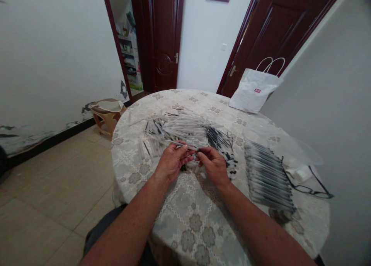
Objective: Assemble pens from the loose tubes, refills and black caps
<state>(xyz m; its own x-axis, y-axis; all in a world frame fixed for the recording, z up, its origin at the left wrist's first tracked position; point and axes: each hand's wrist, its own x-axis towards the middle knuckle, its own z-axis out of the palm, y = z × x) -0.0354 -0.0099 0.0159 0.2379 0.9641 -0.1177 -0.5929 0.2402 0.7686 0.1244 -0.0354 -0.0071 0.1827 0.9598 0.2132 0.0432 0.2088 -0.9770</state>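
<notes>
Over the near middle of the table, my left hand (pixel 173 161) is closed around a slim whitish pen barrel (pixel 189 147) that lies roughly level. My right hand (pixel 213 166) pinches the barrel's dark right end, and its fingertips hide the detail there. Just beyond both hands spreads a pile of pale pen barrels (pixel 185 126). A bunch of thin black sticks (pixel 215 136), perhaps refills, lies behind my right hand. Small black and white pieces (pixel 232 165) are scattered to that hand's right.
A neat row of pens (pixel 268 177) lies on the right of the round cloth-covered table (pixel 199 235). Eyeglasses (pixel 304 189) and clear plastic film (pixel 301 152) are beside it. A white paper bag (pixel 255 90) stands at the back right; a wooden stool (pixel 106 117) is on the left.
</notes>
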